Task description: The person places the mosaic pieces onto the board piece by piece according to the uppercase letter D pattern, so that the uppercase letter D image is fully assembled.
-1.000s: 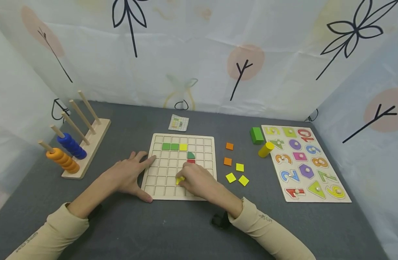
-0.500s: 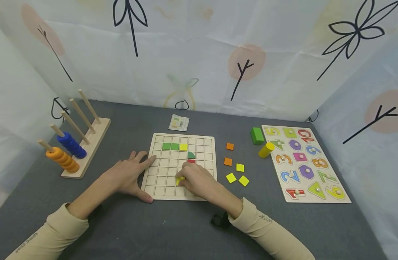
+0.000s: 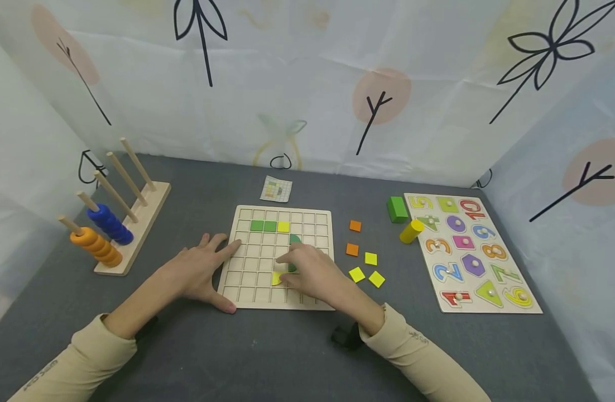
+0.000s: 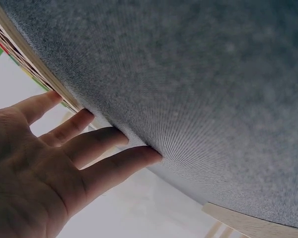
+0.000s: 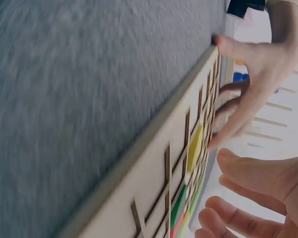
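A wooden grid board (image 3: 252, 268) lies on the grey table. My left hand (image 3: 199, 272) rests with spread fingers at its left edge, touching the rim; the left wrist view shows its fingertips (image 4: 151, 154) against the table. Over the lower middle of the board is my right hand (image 3: 315, 273), thumb and index finger apart, holding nothing. Beside its thumb a yellow piece (image 3: 276, 278) sits in the grid. Two green squares (image 3: 263, 226) and a yellow square (image 3: 283, 226) fill cells in an upper row. A green curved piece (image 3: 294, 239) shows above the right hand, which partly hides another green piece (image 3: 292, 268).
Loose orange tiles (image 3: 352, 249) and yellow tiles (image 3: 370, 258) lie right of the board. Farther right are a green block (image 3: 397, 210), a yellow cylinder (image 3: 411, 231) and a number puzzle (image 3: 453, 254). A pattern card (image 3: 275, 190) lies behind; a peg stand (image 3: 154, 204) with rings stands left.
My right hand has let go of the yellow piece, its index finger lifting away and the hand shifting slightly right. The yellow piece stays in the grid. The left hand has not moved.
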`<state>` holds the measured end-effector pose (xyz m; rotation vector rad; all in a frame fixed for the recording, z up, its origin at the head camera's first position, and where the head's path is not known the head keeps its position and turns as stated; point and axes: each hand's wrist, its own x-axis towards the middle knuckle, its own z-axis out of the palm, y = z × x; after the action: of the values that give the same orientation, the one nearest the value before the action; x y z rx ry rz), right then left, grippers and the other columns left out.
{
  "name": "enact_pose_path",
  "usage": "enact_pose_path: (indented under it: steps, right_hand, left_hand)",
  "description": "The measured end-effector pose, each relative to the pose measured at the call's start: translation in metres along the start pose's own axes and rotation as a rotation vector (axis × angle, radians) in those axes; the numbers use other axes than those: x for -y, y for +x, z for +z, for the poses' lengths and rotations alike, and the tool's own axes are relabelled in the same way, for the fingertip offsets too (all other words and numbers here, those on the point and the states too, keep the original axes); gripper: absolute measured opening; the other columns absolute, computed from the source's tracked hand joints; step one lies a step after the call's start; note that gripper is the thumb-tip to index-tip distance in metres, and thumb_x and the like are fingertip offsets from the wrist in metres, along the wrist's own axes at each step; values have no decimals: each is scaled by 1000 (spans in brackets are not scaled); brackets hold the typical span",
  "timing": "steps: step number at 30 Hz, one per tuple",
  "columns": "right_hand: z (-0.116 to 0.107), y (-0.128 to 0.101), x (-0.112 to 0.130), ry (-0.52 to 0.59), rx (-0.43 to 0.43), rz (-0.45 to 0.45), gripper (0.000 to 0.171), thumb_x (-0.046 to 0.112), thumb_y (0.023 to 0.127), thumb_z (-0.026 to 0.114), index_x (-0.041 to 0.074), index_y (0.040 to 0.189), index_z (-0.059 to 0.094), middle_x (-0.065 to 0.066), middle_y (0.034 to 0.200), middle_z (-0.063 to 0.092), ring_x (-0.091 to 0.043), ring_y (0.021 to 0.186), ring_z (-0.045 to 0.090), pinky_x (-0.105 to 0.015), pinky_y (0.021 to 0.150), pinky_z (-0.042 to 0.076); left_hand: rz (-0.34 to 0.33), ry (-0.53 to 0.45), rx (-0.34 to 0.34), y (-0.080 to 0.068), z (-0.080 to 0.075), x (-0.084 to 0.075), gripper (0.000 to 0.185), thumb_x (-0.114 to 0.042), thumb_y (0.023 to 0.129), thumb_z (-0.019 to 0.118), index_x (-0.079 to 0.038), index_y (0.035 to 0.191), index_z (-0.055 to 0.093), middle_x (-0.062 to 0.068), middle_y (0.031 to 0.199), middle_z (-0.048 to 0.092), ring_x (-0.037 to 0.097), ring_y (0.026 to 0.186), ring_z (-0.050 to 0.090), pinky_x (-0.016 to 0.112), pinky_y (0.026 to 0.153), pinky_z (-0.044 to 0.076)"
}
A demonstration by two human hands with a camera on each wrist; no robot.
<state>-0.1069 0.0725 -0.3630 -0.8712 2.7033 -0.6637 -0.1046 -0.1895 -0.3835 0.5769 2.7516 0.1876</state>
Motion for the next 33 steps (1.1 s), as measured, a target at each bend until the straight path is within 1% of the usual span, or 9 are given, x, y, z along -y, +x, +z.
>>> enact_pose_path:
  steps: [4,8,11,14,18,23,26,30,33]
  right_hand:
    - [-10,-3,-9,-20,-33,10,29,14,89,80,7,117,77,-8,109,73,-17,84,62,-24,63,46]
    - [-21,-5,-21,-37,-50,52,29,13,88,80,8,117,78,-9,106,72,-16,79,58,-24,60,43]
    - [-29,-8,-31,-70,-60,102,31,15,89,80,8,119,77,-10,108,72,-15,75,56,-23,56,41]
    - [-36,-11,-42,-98,-64,148,34,16,89,80,7,121,76,-11,111,72,-15,74,55,-24,57,42]
    - [-40,-17,-60,-111,-67,175,35,14,89,79,4,122,75,-15,114,71,-15,73,56,-24,57,43]
    - [-46,-23,-79,-96,-52,221,35,14,90,79,5,124,74,-15,123,72,-15,59,51,-23,48,34]
    - [-49,-26,-86,-107,-41,248,36,15,90,78,6,125,73,-14,127,72,-18,63,55,-24,49,31]
    - [-49,-30,-93,-138,-35,257,38,17,90,80,5,125,73,-16,123,72,-20,78,60,-25,54,38]
    - [-48,-32,-96,-148,-28,265,38,18,90,80,5,125,74,-17,119,70,-20,78,59,-26,56,41]
  left_hand:
    - [2,4,-2,0,0,0,138,-84,53,81,-10,159,35,30,158,37,64,143,34,81,97,40]
    - [2,7,0,0,0,1,138,-84,52,81,-10,159,35,30,158,37,64,143,34,81,97,40]
    - [3,10,2,1,0,1,138,-85,52,81,-10,159,35,29,157,37,64,142,34,81,97,40]
    - [7,14,-2,1,0,1,138,-86,52,81,-10,159,36,29,157,38,64,142,36,80,96,42]
    - [19,16,-13,1,-1,1,138,-86,51,81,-9,158,37,28,155,40,64,140,38,78,95,44]
    - [36,15,-26,1,-3,1,137,-85,51,82,-8,157,39,28,154,41,66,138,39,76,94,47]
    - [42,15,-29,1,-3,1,137,-84,51,83,-8,157,39,29,154,42,66,137,41,74,93,48]
    - [42,14,-31,2,-3,1,137,-83,51,83,-8,156,40,29,153,42,66,136,41,74,92,49]
    - [42,13,-32,2,-3,0,136,-83,51,83,-8,156,40,29,153,42,66,136,41,74,92,49]
